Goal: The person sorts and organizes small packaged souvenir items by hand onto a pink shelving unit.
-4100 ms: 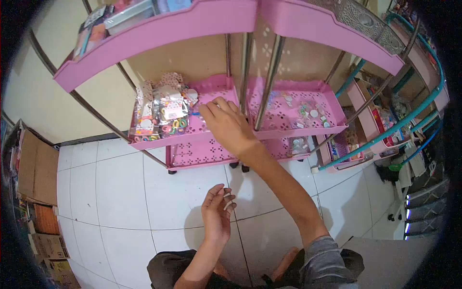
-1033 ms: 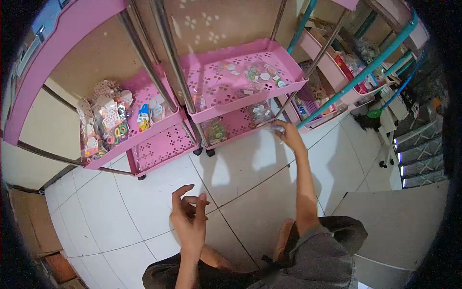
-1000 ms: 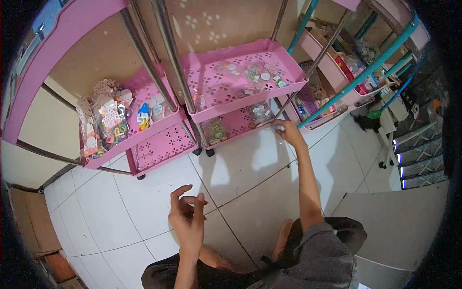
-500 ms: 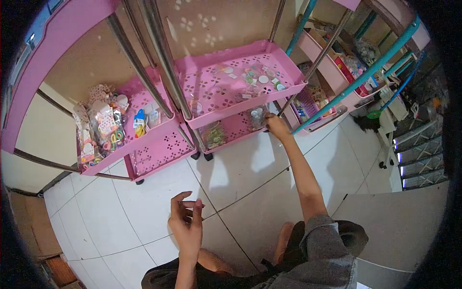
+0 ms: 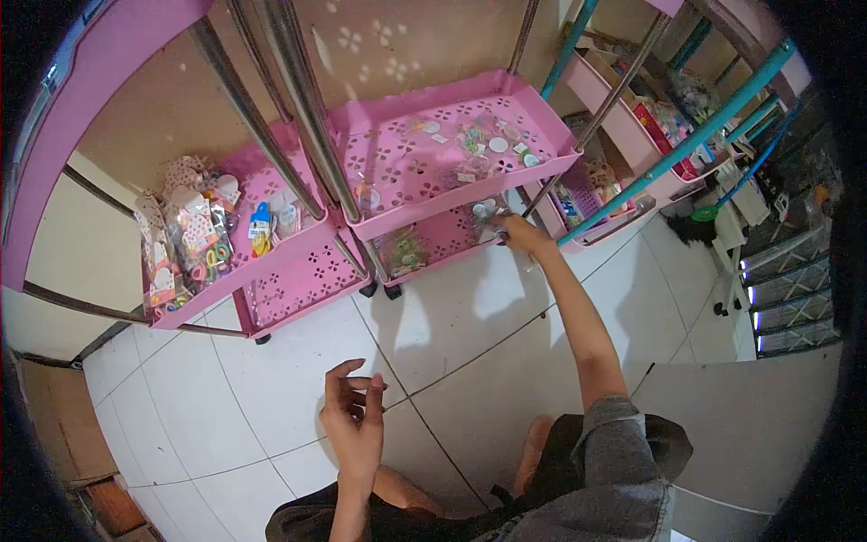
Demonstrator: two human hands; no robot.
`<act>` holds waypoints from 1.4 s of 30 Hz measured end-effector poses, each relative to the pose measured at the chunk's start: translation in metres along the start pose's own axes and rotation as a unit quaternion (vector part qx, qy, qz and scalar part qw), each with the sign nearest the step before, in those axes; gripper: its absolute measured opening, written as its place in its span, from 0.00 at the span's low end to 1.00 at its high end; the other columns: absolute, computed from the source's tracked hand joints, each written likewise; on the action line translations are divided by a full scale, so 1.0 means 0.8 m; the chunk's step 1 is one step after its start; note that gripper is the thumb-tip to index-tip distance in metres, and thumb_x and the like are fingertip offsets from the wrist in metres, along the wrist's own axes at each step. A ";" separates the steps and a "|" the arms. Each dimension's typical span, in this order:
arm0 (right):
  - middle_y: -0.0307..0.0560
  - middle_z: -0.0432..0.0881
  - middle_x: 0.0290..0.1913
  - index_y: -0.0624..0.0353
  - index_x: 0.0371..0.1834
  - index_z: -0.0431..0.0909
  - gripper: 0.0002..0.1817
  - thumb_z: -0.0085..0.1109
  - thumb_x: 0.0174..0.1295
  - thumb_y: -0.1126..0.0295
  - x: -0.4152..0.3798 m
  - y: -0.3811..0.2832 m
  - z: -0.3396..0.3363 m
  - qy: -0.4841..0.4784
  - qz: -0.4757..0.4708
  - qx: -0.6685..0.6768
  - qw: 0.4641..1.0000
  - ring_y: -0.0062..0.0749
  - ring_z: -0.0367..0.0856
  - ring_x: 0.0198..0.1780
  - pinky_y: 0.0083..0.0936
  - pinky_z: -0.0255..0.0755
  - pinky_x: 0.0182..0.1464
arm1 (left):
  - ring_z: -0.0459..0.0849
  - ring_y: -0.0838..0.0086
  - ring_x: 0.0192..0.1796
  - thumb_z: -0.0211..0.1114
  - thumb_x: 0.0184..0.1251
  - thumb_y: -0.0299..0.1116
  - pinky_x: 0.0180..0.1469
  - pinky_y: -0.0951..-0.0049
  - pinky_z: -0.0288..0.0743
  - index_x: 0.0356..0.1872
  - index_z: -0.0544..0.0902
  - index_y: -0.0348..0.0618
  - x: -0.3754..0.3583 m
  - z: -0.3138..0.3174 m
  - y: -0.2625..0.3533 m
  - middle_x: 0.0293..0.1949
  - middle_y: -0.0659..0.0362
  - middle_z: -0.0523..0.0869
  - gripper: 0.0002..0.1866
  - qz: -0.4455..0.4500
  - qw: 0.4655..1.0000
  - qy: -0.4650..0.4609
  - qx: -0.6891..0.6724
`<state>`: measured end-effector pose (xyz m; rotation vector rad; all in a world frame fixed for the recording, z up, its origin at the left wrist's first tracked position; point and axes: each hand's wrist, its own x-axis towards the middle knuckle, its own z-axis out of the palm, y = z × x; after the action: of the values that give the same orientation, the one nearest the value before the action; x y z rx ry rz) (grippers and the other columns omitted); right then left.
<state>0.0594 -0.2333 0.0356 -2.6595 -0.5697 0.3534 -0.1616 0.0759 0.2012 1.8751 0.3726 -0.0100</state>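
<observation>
My right hand (image 5: 524, 236) reaches to the front right corner of the lower pink tray (image 5: 447, 264). Its fingers are closed on a clear plastic packet (image 5: 498, 234), mostly hidden by the hand. Small clear packets with round white labels (image 5: 484, 210) lie in the tray just beside the fingertips. Farther left in that tray is a packet of greenish pieces (image 5: 404, 251). My left hand (image 5: 354, 417) hovers above the floor in front of my lap, holding nothing, its fingers bent and apart.
Above, an upper pink tray (image 5: 397, 149) holds several packets. The left trolley's tray (image 5: 262, 194) carries bagged hair ties and cards. A teal-framed rack (image 5: 691, 135) stands at right, near metal poles. White tiles (image 5: 316, 348) cover the floor; a grey panel (image 5: 736, 425) is at lower right.
My right hand has shifted slightly right, and clear plastic now shows around its fingers. My left hand stays nearly where it was.
</observation>
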 end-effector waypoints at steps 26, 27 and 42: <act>0.46 0.66 0.41 0.64 0.39 0.69 0.15 0.45 0.48 0.68 0.012 0.017 0.099 0.142 0.108 -0.356 0.917 0.35 0.68 0.43 0.25 0.68 0.40 | 0.69 0.84 0.16 0.56 0.52 0.27 0.17 0.86 0.57 0.38 0.68 0.40 -0.002 0.002 -0.007 0.18 0.61 0.77 0.12 0.014 1.000 0.010 0.007; 0.46 0.66 0.40 0.66 0.39 0.69 0.16 0.45 0.48 0.68 0.005 0.015 0.101 0.203 0.097 -0.382 0.896 0.35 0.68 0.42 0.23 0.69 0.39 | 0.70 0.84 0.16 0.57 0.52 0.27 0.17 0.85 0.58 0.39 0.68 0.39 -0.002 0.003 -0.006 0.18 0.60 0.77 0.12 0.015 1.000 0.012 0.004; 0.52 0.73 0.30 0.66 0.34 0.70 0.14 0.51 0.41 0.74 -0.005 -0.285 -0.162 0.291 -0.176 0.067 0.938 0.43 0.72 0.33 0.32 0.67 0.37 | 0.73 0.82 0.21 0.56 0.54 0.27 0.21 0.84 0.67 0.40 0.68 0.38 0.004 0.007 0.001 0.19 0.60 0.76 0.12 0.026 0.999 0.005 -0.022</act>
<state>0.0207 -0.0863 0.2491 -2.2988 -0.7632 -0.4702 -0.1574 0.0715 0.1991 1.8417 0.3294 0.0425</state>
